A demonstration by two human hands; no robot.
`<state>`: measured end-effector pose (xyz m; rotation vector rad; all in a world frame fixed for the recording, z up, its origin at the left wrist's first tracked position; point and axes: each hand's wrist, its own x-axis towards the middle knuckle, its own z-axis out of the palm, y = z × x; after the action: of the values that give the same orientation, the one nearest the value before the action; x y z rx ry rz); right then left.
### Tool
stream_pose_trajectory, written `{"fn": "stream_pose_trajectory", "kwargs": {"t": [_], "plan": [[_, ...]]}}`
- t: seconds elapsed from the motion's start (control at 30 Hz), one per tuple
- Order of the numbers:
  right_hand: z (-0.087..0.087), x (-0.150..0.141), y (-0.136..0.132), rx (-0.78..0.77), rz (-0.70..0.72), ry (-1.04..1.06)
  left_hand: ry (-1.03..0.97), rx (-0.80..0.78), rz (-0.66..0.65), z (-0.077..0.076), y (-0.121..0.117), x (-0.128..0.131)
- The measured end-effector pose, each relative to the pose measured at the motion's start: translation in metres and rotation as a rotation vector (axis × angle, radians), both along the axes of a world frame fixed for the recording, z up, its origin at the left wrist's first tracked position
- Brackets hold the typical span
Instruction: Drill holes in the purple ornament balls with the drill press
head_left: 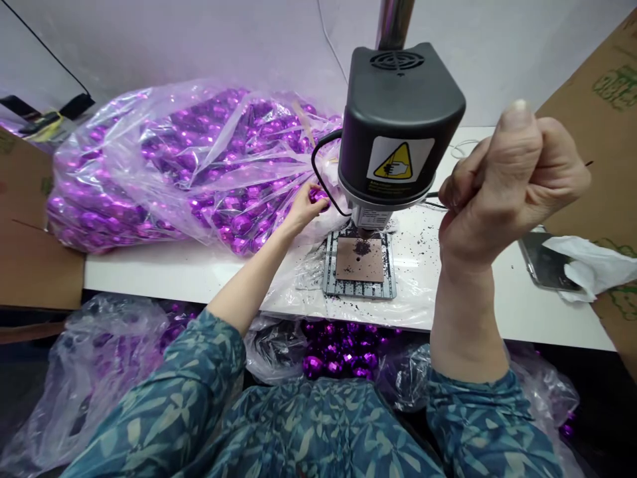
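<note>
My left hand (304, 207) is at the mouth of a big clear plastic bag (199, 153) full of shiny purple faceted balls. Its fingers are closed on one purple ball (318, 195). Raised to the right of a black bench drill (403, 113), my right hand (512, 179) is curled in a fist; whatever lies inside it is hidden. Below the drill head, a brown square board (365, 265) with a small dark hole rests on a slotted metal base (391, 289). Dark shavings are heaped on the board and scattered around it.
Cardboard boxes flank the white table (149, 269). A phone (550, 262) and crumpled white tissue (592, 265) lie at the right. Below the front edge, more purple balls (343, 355) sit in clear plastic. A black cable (318, 159) loops left of the drill.
</note>
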<state>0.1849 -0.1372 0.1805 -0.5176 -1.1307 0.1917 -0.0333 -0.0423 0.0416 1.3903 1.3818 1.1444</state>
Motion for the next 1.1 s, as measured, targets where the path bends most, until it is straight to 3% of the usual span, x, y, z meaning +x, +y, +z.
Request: {"fn": "stream_pose_trajectory", "kwargs": {"t": [0.13, 0.23, 0.43, 0.67, 1.1], "plan": [[-0.001, -0.001, 0.002, 0.012, 0.01, -0.001, -0.449, -0.156, -0.061, -0.006, -0.045, -0.011], [-0.002, -0.002, 0.003, 0.036, 0.014, 0.021, -0.544, -0.188, -0.122, -0.024, -0.07, -0.008], [-0.002, -0.004, 0.001, 0.0, -0.019, 0.026, -0.512, -0.134, -0.177, -0.056, -0.094, 0.008], [0.001, -0.007, 0.002, 0.044, -0.03, 0.042, -0.452, -0.069, -0.204, -0.058, -0.099, 0.027], [0.0, -0.01, -0.003, -0.04, -0.119, 0.001, -0.057, 0.145, -0.267, -0.069, -0.097, 0.041]]}}
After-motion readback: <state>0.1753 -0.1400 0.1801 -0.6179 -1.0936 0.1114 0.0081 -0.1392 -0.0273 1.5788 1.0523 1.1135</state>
